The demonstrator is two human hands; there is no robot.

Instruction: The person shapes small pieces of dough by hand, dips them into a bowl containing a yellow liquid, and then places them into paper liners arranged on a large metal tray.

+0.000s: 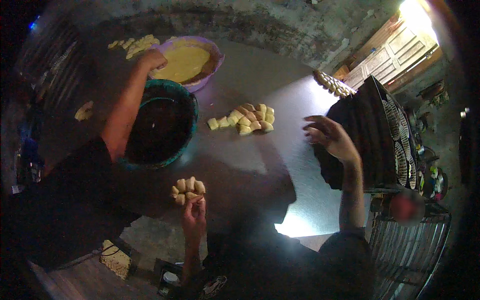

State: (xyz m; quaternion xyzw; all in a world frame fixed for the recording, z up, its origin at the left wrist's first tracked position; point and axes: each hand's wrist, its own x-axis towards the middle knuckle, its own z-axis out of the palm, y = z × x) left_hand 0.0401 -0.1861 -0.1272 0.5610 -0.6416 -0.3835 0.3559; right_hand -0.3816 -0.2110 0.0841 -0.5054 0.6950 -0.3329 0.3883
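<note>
Left hand (194, 215) partly hides dough cluster (188, 185). Green basin (194, 117): contents too dark to tell. Purple bowl (219, 59) partly behind co-worker's hand (154, 60). Red shape (407, 207) blurred.

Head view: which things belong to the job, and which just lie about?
Likely in use:
- lumpy pale dough-like pieces at left hand
- round purple bowl, co-worker's hand at rim
- tall black stack near right hand
- grey metal table

Apparently idle:
- round teal basin
- multicoloured clutter, far right

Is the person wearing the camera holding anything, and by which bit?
The left hand has its fingertips at the near right edge of a small cluster of dough pieces; whether they grip one cannot be told. The right hand looks empty.
</note>
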